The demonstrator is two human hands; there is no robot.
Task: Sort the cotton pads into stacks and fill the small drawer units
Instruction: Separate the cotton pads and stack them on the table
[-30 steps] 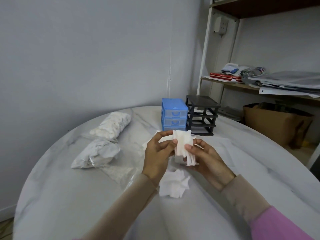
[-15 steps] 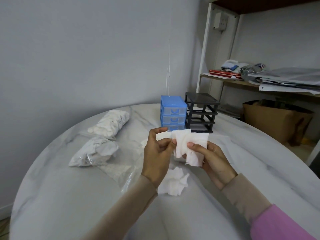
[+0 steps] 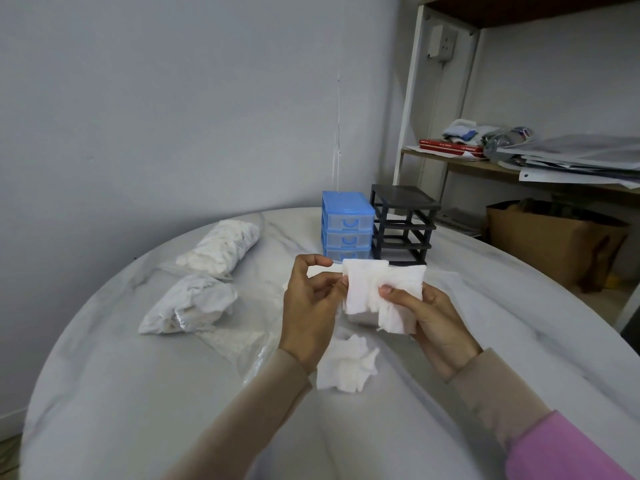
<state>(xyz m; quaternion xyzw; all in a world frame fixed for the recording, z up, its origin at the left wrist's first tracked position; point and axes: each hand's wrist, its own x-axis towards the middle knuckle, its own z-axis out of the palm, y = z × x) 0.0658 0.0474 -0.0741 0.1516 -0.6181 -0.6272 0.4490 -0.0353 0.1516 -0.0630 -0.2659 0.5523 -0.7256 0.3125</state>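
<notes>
A person seated at a round marble-look table point(image 3: 104, 393) holds a small bundle of cotton pads point(image 3: 381, 292) up in front of them, above the table and between both hands. The right hand point(image 3: 433, 320) cradles the bundle from beneath and at 3 o'clock, thumb pressed across its front face; the left hand point(image 3: 311, 306) pinches the bundle's 9 o'clock edge, fingers curled in, seemingly squaring the stack or peeling a pad free — which of the two cannot be told.

The bundle's long axis runs roughly 9 to 3 o'clock, its flat face turned toward the camera, ragged lower edges hanging toward 6. The blue drawer unit point(image 3: 348, 226) stands at 12 o'clock from the hands, drawers closed and fronts facing the person; the black drawer frame point(image 3: 403, 226), apparently without drawers, sits just beside it at its 3 o'clock. Judged from here, the right hand carries most of the bundle and lies slightly nearer the units.

A loose heap of pads point(image 3: 346, 367) lies on the table at 6 o'clock from the hands — two plastic bags of pads point(image 3: 207, 271) rest at 9 to 10 o'clock.
</notes>
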